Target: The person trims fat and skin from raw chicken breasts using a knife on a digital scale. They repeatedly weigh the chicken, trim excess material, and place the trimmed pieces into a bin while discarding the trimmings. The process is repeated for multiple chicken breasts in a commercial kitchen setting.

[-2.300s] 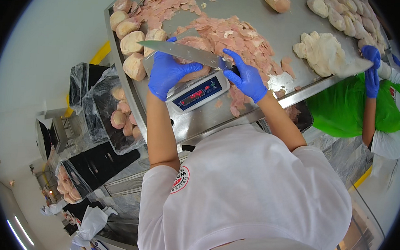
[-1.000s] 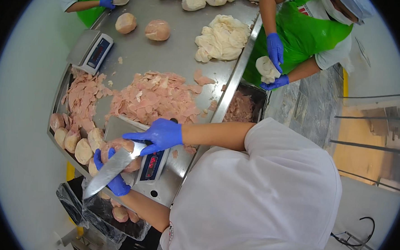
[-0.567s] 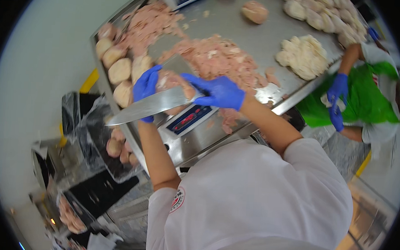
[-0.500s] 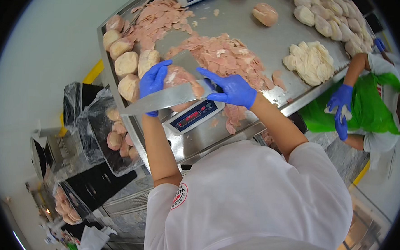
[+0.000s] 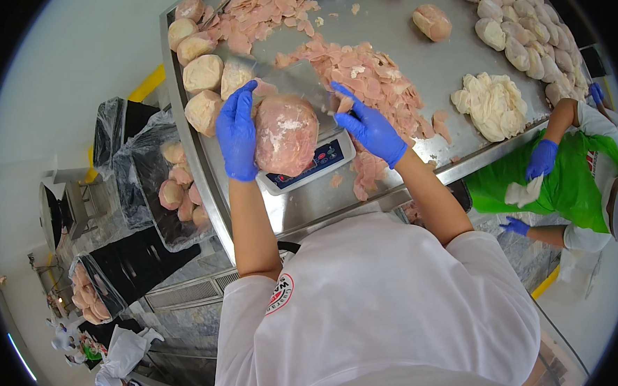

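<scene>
Two hands wear blue gloves: the left hand [image 5: 236, 135] lies with fingers close together along the left side of one meat ball [image 5: 287, 136], holding it over the front of a scale [image 5: 325, 155], and the right hand [image 5: 374, 130] is bent, its finger and thumb by one pink scrap [image 5: 343, 105]. I cannot tell if it pinches the scrap or grips something else. Six pale balls [image 5: 203, 74] line the left edge of the table [image 5: 393, 51], and one lone ball [image 5: 432, 22] sits near the top. There are two piles of slices, one big [image 5: 367, 74] and one farther up [image 5: 262, 12], one white heap [image 5: 491, 108], and a bunch of pale lumps [image 5: 530, 44], too many to count. A moment ago, a long knife crossed the front of the meat ball; now that whole front shows. One co-worker in a green apron [image 5: 533, 180] had both hands together; now they are apart, and a white floppy thing [image 5: 524, 193] hangs from one. The meat ball is round, pink and damp-looking, with white patches. The slices are thin and flat, the white heap is soft and wrinkly, and the table is smooth, shiny metal.
</scene>
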Demonstrator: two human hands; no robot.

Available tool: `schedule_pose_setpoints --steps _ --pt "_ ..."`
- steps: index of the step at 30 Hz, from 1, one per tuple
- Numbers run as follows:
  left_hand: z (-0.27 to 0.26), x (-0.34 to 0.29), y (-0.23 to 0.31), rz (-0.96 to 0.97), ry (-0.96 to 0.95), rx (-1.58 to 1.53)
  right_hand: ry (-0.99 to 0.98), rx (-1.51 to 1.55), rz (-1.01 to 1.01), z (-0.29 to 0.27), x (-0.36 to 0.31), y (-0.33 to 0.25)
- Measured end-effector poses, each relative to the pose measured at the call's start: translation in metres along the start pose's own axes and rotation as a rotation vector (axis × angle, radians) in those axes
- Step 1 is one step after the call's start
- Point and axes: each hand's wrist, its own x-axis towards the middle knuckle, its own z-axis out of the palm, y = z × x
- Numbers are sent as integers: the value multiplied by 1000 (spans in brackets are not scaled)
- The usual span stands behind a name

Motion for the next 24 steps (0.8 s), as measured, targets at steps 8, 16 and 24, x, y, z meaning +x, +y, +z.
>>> schedule_pose_setpoints --steps 8,16,24 --pt "3 -24 2 64 -220 313 227 137 248 6 2 -2" --pt "-41 41 -36 441 -197 597 222 109 127 2 -14 -12" --pt "-38 100 -76 265 -515 593 302 186 291 -5 -34 9"
